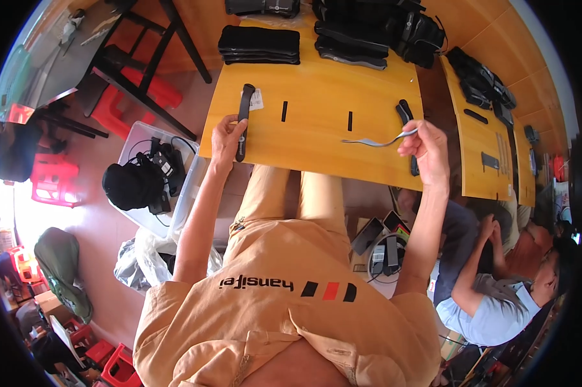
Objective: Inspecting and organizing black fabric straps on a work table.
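Observation:
My left hand [225, 140] is closed at the left side of the yellow table [316, 148], gripping the lower part of a long black strap [246, 100]. A white paper label [257, 99] lies beside that strap. Over the table's right front, my right hand [427, 149] pinches one end of a thin, wavy grey strip [376, 143], whose free end points left. Just behind this hand lies a looped black strap [404, 111], partly hidden by it. Between my hands, a short black strip [284, 111] and a second short black strip [350, 120] lie apart on the tabletop.
Folded black fabric pieces stand in a left stack [259, 45] and a right stack [351, 46] along the far edge. A clear bin [196, 169] with black gear is at my left. Another person [487, 303] sits at my right, by a neighbouring table [481, 184].

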{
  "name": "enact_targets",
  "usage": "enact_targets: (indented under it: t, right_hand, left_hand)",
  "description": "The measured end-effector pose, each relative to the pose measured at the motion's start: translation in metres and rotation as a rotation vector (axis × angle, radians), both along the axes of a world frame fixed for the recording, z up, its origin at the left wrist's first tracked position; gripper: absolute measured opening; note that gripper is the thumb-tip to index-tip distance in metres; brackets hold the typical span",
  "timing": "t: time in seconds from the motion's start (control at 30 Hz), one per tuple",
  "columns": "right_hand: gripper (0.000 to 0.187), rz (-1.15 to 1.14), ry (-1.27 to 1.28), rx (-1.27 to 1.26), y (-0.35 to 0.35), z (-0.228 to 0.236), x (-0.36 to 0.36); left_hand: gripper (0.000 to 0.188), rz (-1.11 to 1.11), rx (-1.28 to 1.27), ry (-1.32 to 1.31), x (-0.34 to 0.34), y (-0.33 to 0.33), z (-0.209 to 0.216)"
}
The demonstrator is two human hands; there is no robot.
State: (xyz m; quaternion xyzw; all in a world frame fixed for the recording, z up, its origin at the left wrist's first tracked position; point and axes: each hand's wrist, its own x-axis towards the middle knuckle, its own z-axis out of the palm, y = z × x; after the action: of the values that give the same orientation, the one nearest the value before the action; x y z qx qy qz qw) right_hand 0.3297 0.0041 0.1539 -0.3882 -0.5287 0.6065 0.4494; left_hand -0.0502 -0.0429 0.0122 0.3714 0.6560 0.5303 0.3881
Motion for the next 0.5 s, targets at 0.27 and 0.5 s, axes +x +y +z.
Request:
enact_targets:
  t: [0.27, 0.5]
  right_hand:
    - [0.010, 0.036, -0.241, 0.030, -0.011, -0.008, -0.011]
    - [0.015, 0.336, -0.358, 0.142, -0.028, -0.004, -0.056]
  left_hand:
    - [0.041, 0.109, -0.301, 0.645, 0.019, 0.001, 0.020]
    - [0.044, -0.217, 0.363, 0.571, 0.069, -0.004, 0.088]
